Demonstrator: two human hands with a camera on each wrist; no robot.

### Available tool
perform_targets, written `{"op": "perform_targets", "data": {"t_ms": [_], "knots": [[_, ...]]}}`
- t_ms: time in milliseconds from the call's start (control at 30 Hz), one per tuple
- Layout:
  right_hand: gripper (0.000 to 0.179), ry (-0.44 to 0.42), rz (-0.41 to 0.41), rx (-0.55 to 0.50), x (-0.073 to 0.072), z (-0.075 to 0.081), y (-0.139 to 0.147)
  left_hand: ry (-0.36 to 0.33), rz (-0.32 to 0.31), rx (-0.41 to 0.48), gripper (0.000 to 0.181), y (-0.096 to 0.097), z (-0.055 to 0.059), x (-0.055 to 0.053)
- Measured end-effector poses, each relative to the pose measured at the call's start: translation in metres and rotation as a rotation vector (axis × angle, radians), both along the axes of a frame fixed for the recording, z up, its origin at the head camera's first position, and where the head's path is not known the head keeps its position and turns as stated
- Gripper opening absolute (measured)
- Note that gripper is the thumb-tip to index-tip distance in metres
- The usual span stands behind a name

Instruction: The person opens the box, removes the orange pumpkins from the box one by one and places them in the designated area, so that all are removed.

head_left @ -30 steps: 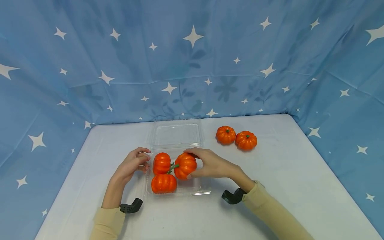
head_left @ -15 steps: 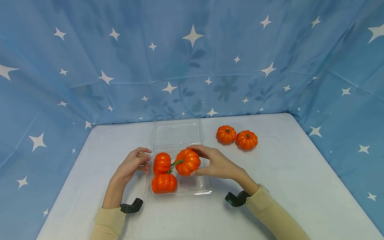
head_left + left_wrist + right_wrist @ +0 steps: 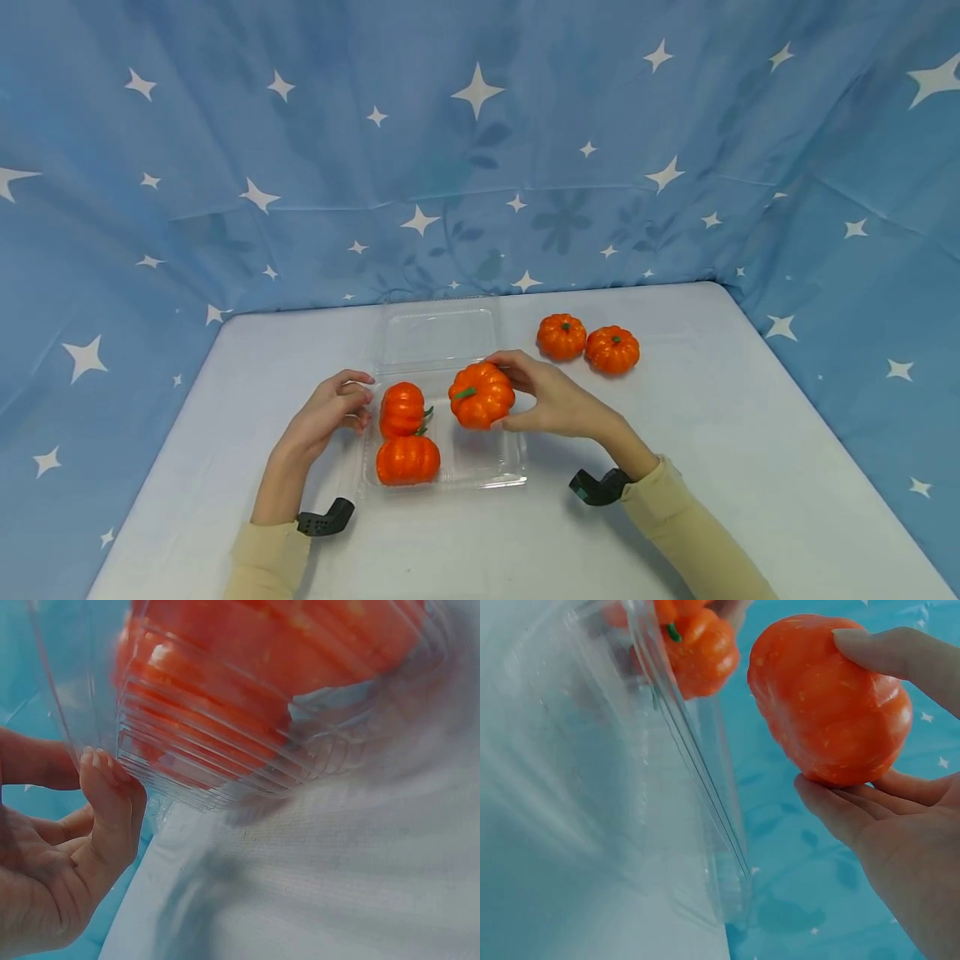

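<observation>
My right hand [image 3: 551, 400] holds a small orange toy pumpkin [image 3: 482, 396], thumb on one side and fingers on the other. This pumpkin [image 3: 829, 701] is raised above the right half of an open clear plastic clamshell box [image 3: 480, 475], its green stem facing the head camera. Two more pumpkins lie on their sides in the box's left half: an upper pumpkin [image 3: 402, 408] and a lower pumpkin [image 3: 408, 460]. My left hand [image 3: 330, 412] is at the box's left edge; in the left wrist view its curled fingers [image 3: 112, 806] pinch the clear rim.
The box's transparent lid [image 3: 438, 333] lies folded back behind it. Two other pumpkins stand upright at the back right, a left one [image 3: 561, 337] and a right one [image 3: 612, 350], close together. A white table [image 3: 712, 417] meets a blue star-patterned curtain [image 3: 337, 150].
My right hand has lifted the pumpkin up and to the right, away from the two others, and its stem has turned toward the head camera. The left hand has stayed put.
</observation>
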State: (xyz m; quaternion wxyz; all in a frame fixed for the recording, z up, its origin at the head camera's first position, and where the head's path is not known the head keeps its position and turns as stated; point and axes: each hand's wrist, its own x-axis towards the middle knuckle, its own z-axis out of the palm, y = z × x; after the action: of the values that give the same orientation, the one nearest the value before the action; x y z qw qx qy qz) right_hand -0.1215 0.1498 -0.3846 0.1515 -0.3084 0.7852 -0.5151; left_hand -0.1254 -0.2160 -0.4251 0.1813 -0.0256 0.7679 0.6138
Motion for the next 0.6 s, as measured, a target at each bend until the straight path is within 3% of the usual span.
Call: {"op": "perform_targets", "data": {"t_ms": [200, 600], "knots": [[0.075, -0.007, -0.04, -0.008, -0.005, 0.004, 0.008, 0.003, -0.003, 0.001, 0.04, -0.001, 0.003, 0.002], [0.078, 0.023, -0.214, 0.07, -0.015, 0.01, 0.036, 0.003, -0.013, 0.001, 0.041, 0.001, 0.003, 0.002]]}}
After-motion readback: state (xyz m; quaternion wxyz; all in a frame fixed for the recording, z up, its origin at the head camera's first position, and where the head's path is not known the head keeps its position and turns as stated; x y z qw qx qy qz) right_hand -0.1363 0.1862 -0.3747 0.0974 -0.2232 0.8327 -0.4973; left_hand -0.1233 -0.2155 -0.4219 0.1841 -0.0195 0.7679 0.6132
